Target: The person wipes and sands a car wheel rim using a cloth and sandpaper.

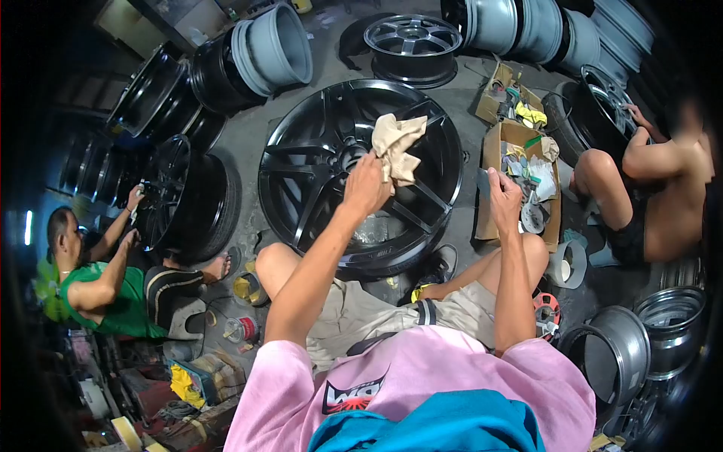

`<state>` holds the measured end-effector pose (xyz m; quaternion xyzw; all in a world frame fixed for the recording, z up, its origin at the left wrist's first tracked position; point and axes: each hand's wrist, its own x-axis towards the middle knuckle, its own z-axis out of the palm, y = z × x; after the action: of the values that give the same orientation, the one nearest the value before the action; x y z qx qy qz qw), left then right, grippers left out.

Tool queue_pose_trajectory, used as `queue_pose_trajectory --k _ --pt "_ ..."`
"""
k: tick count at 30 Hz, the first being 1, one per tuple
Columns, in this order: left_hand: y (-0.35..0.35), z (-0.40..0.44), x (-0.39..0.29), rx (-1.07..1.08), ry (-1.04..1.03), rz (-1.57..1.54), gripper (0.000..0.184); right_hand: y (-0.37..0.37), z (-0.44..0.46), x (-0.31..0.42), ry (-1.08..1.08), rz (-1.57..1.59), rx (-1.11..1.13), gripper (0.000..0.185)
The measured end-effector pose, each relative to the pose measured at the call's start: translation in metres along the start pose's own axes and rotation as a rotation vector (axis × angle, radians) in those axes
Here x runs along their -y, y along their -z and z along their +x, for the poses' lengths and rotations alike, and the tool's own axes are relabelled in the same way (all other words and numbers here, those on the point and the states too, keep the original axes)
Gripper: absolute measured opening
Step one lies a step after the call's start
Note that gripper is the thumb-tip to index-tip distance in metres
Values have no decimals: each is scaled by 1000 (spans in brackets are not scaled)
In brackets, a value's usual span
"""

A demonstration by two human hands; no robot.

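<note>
A large black alloy wheel rim (325,162) lies face up in front of my knees, its spokes spread around a central hub. My left hand (367,183) is closed on a crumpled beige cloth (399,143), held over the hub and right-hand spokes. Whether the cloth presses on the metal I cannot tell. Right of the rim, my right hand (505,197) pinches a small flat dark-grey piece (483,188) between thumb and fingers; its material is unclear. This hand is apart from the rim, beside a cardboard box (488,154) of supplies.
A person in green (113,294) works on an upright black wheel (169,196) at left. Another person (640,177) handles a rim (602,94) at right. Behind my rim stands a grey-spoked wheel (413,45). Grey rims (282,49) line the back; a white container (566,264) is near my right knee.
</note>
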<state>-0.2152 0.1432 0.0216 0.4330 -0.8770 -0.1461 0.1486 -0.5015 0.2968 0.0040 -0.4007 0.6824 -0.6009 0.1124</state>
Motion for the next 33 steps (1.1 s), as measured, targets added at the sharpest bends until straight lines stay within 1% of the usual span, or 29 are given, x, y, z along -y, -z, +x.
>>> queue_pose_trajectory --k 1,3,4,5,7,8,9,10,11,13,15,17,19,20,21,22,23,24,25,26,27,28,29,30,31,33 --pt "2 -6 -8 14 4 -59 56 0 2 0 -1 7 -4 43" --pt "-11 -25 -24 -69 -173 -172 59 4 2 1 2 -52 12 43" --pt "-24 -35 -39 -103 -268 -102 62 6 2 2 -11 -60 26 43" --pt "-32 -46 -61 -57 -289 -146 62 6 -2 3 -18 -70 25 43" --pt "-45 -71 -98 -52 -360 -204 63 9 -1 6 -36 -35 12 43" --pt "-37 -79 -109 -56 -368 -216 63 15 -1 0 -51 -58 35 42" --pt "-23 -87 -114 9 -450 -146 64 21 -2 -1 -46 -66 34 42" --pt "-11 -91 -111 73 -528 -67 66 23 -3 -1 -54 -75 6 42" --pt "-5 -89 -100 70 -529 -63 66 23 -3 -2 -64 -81 -23 43" --pt "3 -82 -71 0 -574 -92 69 25 -2 -9 -75 -80 -55 43" --pt "13 -62 -25 -117 -422 12 64 31 -3 -8 -68 -141 -8 43" --pt "26 -33 32 -278 -277 131 51 26 -5 -6 -60 -113 -16 43" --pt "51 -12 72 -221 -34 163 43 21 -4 -1 -16 -75 -23 42" --pt "54 -1 81 -232 10 97 40 18 -3 -7 34 -67 -34 41" --pt "55 7 86 -240 58 28 37 18 -3 -8 34 -67 -38 41" --pt "54 13 67 -262 25 -50 35 17 -2 -8 17 -86 -27 40" --pt "49 12 46 -209 -56 -173 37 15 -2 -8 2 -104 -13 40" --pt "28 12 27 -126 -81 -260 42 14 0 -5 5 -105 -5 40" --pt "4 0 -12 -221 -45 -266 48 13 0 0 -7 -113 4 39" --pt "-52 -7 -7 -305 -176 -66 56 12 0 3 -19 -123 9 39" --pt "-39 -26 -48 -279 -236 -115 63 11 -1 2 -18 -130 8 39" --pt "-36 -40 -73 -239 -307 -166 69 12 -2 -2 -35 -123 15 39" --pt "-43 -55 -88 -181 -364 -192 70 14 -3 -4 -54 -117 25 38" --pt "-30 -71 -109 -92 -423 -241 68 16 -3 -4 -35 -129 42 38" --pt "-26 -86 -116 22 -444 -224 64 15 -3 -6 -31 -136 47 38" --pt "-6 -99 -113 95 -550 -170 64 12 -2 -10 -41 -122 39 38"
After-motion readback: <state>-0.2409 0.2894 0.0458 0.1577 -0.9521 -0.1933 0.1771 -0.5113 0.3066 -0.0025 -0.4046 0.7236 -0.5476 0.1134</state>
